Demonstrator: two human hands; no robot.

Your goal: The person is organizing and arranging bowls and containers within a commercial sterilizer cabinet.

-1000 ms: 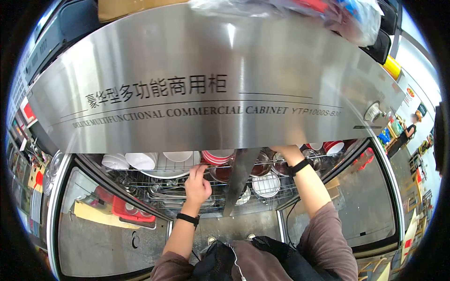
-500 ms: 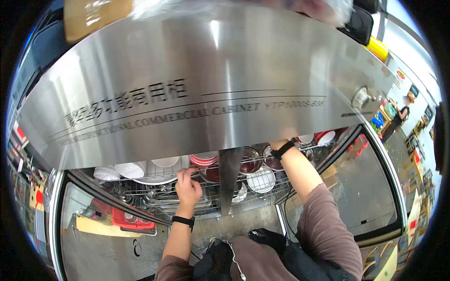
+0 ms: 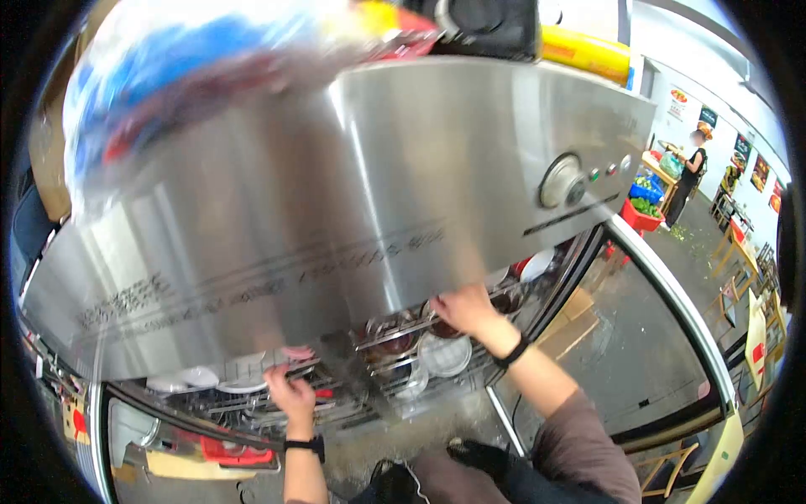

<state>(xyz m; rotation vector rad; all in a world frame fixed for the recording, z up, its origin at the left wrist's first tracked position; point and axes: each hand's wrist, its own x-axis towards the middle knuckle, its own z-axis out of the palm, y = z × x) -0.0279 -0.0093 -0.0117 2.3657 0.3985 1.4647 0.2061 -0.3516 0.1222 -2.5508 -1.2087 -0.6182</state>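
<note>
A stainless steel cabinet (image 3: 420, 168) stands before me, its wire shelves (image 3: 361, 412) loaded with dishes. At the left section, my left hand (image 3: 291, 396) is by the front of a shelf, its slightly bent fingers apart and nothing visible in them. White bowls (image 3: 195, 378) lie to its left. My right hand (image 3: 467, 311) reaches to the upper shelf in the right section, fingers curled beside dark red bowls (image 3: 390, 336). Whether it grips a bowl or the shelf wire, I cannot make out. Under it sits a round white lidded container (image 3: 445, 355).
Glass doors (image 3: 655, 319) swing out at both sides. On top of the cabinet lie a plastic bag (image 3: 193, 76) and a yellow cylinder (image 3: 585, 55). A control knob (image 3: 562, 181) is on the front panel. Cardboard (image 3: 571, 323) lies on the floor; a person (image 3: 693, 172) stands far right.
My view has swung to the right, bringing the knob and bag further into view. My right hand, earlier hidden behind the panel, now shows. My left hand stays near the shelf front.
</note>
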